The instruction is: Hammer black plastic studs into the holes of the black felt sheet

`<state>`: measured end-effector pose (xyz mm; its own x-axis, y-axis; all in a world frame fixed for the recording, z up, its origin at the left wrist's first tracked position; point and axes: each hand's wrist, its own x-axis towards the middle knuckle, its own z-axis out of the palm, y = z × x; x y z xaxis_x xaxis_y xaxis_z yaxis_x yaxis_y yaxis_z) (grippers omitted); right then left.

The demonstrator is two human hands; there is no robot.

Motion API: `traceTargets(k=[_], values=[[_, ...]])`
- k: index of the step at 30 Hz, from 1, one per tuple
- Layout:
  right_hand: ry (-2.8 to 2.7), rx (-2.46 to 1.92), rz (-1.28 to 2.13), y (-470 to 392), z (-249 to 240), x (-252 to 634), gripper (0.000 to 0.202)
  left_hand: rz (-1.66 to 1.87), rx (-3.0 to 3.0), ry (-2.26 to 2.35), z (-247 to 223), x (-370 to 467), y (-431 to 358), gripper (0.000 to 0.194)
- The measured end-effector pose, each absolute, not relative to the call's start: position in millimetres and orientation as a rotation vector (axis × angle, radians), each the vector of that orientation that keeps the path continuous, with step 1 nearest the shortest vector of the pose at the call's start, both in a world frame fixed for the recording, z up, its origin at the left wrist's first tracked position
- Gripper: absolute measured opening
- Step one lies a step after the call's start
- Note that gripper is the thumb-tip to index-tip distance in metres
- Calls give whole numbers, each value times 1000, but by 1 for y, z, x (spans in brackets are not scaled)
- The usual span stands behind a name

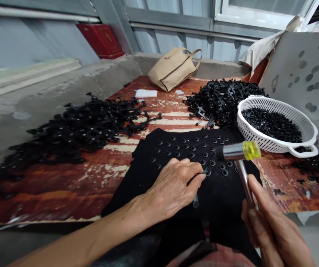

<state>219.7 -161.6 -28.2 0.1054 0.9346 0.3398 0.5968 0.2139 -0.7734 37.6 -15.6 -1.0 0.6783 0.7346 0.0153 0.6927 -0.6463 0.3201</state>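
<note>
My right hand (270, 222) is wrapped round the metal handle of a hammer (233, 152), whose head has a yellow plastic face and a black end. The head is raised over the right part of a black mat (148, 185). My left hand (178, 185) rests low over the mat, thumb and forefinger pinched on a small dark piece (205, 171) beside one of the round black studs (212, 163). Several such studs stand in loose rows on the mat. A short dark tube (195, 202) shows beneath the left hand; whether the palm holds it is hidden.
A heap of black linked plastic parts (92, 126) lies to the left, another black heap (226, 96) at the back. On the right stands a white slotted basket (276, 144) of small black pieces. A tan bag (173, 68) leans at the back wall; a spotted grey panel (304, 70) borders the right.
</note>
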Motion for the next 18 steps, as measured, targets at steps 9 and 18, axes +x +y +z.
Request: traceTargets(k=[9,18], values=[[-1810,-1549,390,-161,-21,227,68,129,2573,1207,0,40,-17,27],[-1923,-1578,326,-155,-21,227,73,102,2602,1195,-3,41,-17,26]])
